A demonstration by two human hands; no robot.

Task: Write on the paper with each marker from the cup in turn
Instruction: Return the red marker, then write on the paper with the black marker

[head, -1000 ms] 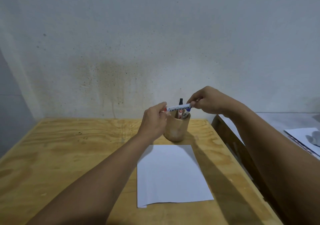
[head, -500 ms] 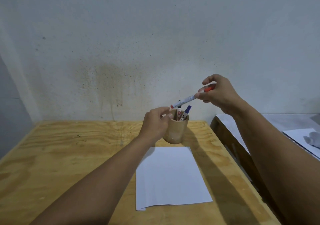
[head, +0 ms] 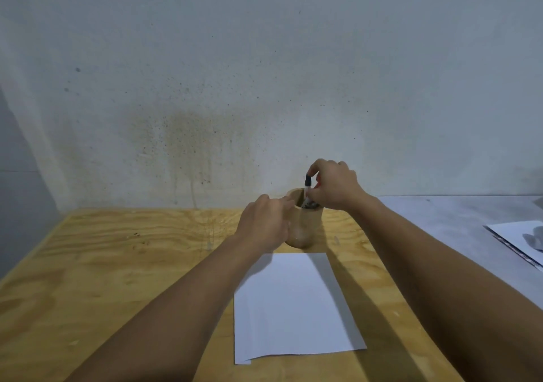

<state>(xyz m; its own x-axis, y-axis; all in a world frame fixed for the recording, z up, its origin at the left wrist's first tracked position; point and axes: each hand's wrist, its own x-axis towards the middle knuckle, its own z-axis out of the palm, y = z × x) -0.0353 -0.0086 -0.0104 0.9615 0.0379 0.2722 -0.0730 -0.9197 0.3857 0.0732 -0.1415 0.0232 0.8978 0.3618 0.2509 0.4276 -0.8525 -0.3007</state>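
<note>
A wooden cup (head: 305,228) stands at the back of the plywood table (head: 117,264), just beyond a white sheet of paper (head: 291,302). My left hand (head: 264,225) grips the cup's left side, fingers at the rim. Directly over the cup's mouth, my right hand (head: 335,187) has its fingers closed on a marker whose red end (head: 318,180) barely shows; the barrel runs down into the cup, mostly hidden. A black-capped marker (head: 307,180) stands upright in the cup, right beside my right index finger and thumb. Other markers in the cup are hidden.
A stained wall rises right behind the table. To the right, past the table's edge, sits a lower grey surface (head: 458,220) with papers (head: 517,237) on it. The plywood left of the cup and paper is bare.
My right hand has come down from above and to the right of the cup, bringing the red-capped marker into the cup. My left hand moved from the marker's end to the cup's side.
</note>
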